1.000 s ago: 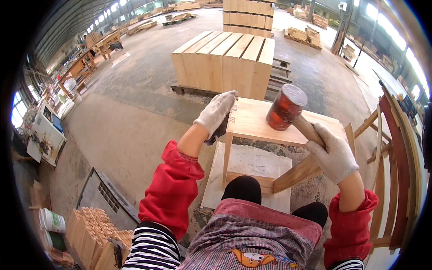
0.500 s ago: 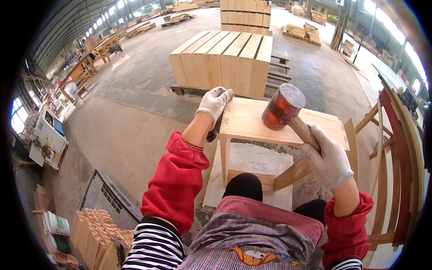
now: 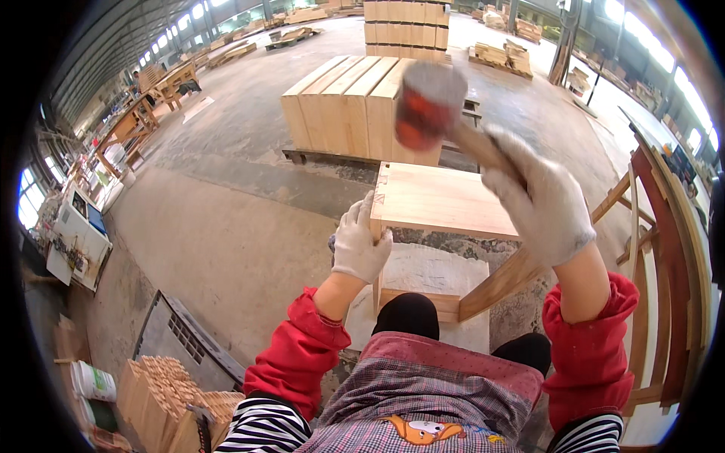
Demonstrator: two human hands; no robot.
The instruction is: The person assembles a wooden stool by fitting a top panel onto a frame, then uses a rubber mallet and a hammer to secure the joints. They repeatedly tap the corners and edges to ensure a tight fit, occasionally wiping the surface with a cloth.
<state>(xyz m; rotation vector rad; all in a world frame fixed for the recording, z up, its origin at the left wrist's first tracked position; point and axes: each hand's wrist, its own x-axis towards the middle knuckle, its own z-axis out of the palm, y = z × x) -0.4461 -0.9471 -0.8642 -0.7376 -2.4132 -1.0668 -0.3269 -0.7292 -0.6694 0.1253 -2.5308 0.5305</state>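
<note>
A pale wooden box frame (image 3: 442, 198) with dovetailed corner joints stands before my knees, its flat top board facing up. My left hand (image 3: 358, 245), in a whitish work glove, clasps the upper part of its left side panel, thumb toward me at the near edge. Above the top board, my gloved right hand (image 3: 550, 202) is closed around the wooden handle of a mallet (image 3: 427, 109). The mallet's reddish translucent head is raised clear of the board and blurred by motion. My right hand and forearm hide the board's right end.
Beyond the frame, thick wooden panels (image 3: 332, 102) sit on a pallet, with a taller stack (image 3: 406, 34) behind. At right stands a wooden rack (image 3: 664, 257). Lower left are bundled wood strips (image 3: 162, 392), a white bucket (image 3: 97, 380) and a grey panel (image 3: 185, 332).
My right hand has lifted the mallet up and left, away from the top board. My left hand has slid from the far left corner down to the near part of the side panel.
</note>
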